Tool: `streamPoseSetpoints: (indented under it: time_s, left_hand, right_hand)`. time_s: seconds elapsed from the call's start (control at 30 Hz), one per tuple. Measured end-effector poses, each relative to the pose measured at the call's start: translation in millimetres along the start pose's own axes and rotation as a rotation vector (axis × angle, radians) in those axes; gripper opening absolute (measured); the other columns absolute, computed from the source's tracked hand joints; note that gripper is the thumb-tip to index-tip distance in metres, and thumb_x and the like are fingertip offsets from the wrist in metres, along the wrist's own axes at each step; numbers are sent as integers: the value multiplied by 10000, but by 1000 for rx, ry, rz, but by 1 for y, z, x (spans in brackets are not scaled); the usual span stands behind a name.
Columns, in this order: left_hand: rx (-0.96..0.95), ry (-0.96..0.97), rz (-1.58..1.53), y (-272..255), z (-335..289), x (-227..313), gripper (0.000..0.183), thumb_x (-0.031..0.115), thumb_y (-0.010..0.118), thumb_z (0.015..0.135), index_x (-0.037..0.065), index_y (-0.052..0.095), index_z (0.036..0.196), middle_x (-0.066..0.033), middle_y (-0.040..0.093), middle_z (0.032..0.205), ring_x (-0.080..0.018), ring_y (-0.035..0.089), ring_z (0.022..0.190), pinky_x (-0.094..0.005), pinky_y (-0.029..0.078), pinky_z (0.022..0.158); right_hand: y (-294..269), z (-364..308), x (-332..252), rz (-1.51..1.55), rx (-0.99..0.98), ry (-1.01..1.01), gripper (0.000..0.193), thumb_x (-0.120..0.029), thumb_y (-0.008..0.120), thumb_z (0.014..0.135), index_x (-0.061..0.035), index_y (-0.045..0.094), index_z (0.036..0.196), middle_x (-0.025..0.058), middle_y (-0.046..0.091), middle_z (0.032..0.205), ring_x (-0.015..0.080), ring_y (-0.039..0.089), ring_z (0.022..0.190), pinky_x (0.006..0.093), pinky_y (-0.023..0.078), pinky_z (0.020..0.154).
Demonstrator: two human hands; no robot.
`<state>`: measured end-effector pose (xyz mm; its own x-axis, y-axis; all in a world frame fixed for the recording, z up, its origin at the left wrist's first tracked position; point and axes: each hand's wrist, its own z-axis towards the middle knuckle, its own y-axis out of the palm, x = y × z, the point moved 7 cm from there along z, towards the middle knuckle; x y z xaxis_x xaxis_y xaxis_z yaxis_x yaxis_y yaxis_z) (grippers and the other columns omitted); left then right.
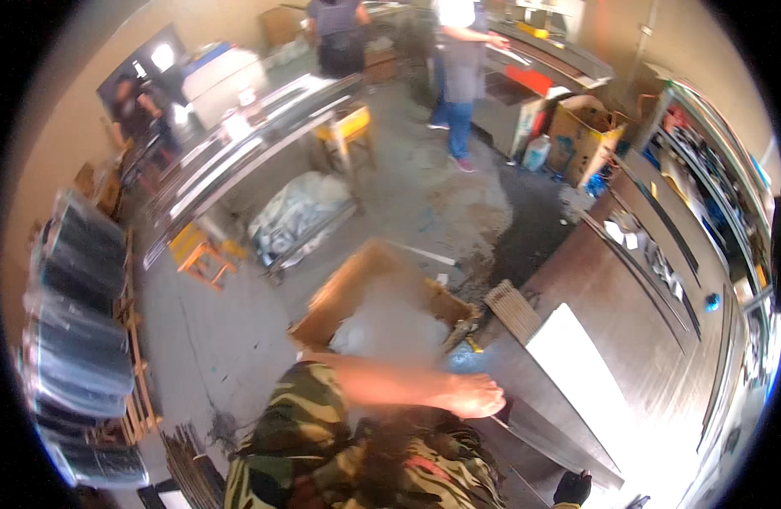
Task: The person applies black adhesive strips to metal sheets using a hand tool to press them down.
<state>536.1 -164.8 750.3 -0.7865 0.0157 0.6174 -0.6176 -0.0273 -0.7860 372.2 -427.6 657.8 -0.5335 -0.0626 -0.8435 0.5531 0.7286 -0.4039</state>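
Step in hand, by the look of it: handling one grey strip [553, 439] on the desk [590, 284]. Left hand [477, 395] seems closed on its far end; right hand [573, 488], dark-gloved, is at the near end, grip impossible to tell. Next move likely calls for steady support at both ends. Count: two hands, one white panel [573, 352] beside the strip, one open carton [344, 280].

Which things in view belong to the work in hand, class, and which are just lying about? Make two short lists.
Probably in the work:
grey metal strip, one end close to the left hand
black-gloved hand, beside the strip
brown table, nearby

Probably just lying about:
open cardboard box on the floor
yellow stool
small blue object on the table
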Motion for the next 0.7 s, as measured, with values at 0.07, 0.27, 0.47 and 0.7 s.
streamPoseSetpoints:
  time_s: [0.07,0.27,0.47,0.7]
  left_hand:
    - [-54,-118,-63,-39,7,8,360,236,439,993,-18,585,784,-245,654,751,-414,668,723,-529,519,665]
    - [182,33,190,-139,124,-106,194,218,569,881,85,690,808,-137,687,849,-355,671,824,-466,546,688]
    - [447,-33,725,-222,220,-195,73,142,573,827,115,641,835,-80,622,861,-286,628,896,-430,513,768]
    - [153,-181,736,-175,240,-284,169,139,550,885,76,677,977,-85,650,1008,-279,611,1018,-422,492,901]
  right_hand:
    - [-48,28,5,33,66,-25,313,-261,570,992,-68,547,1238,92,595,1128,240,554,1046,389,445,955]
    - [-191,146,-39,-4,219,-270,223,-264,522,1031,-102,591,1167,31,631,1036,179,588,954,357,481,896]
    - [-182,241,-119,-60,349,-168,238,-278,527,1031,-64,631,1036,96,668,975,258,593,897,373,490,864]
    - [-139,272,2,219,168,-31,292,-286,531,1009,-21,602,1111,142,692,966,301,660,896,437,546,766]
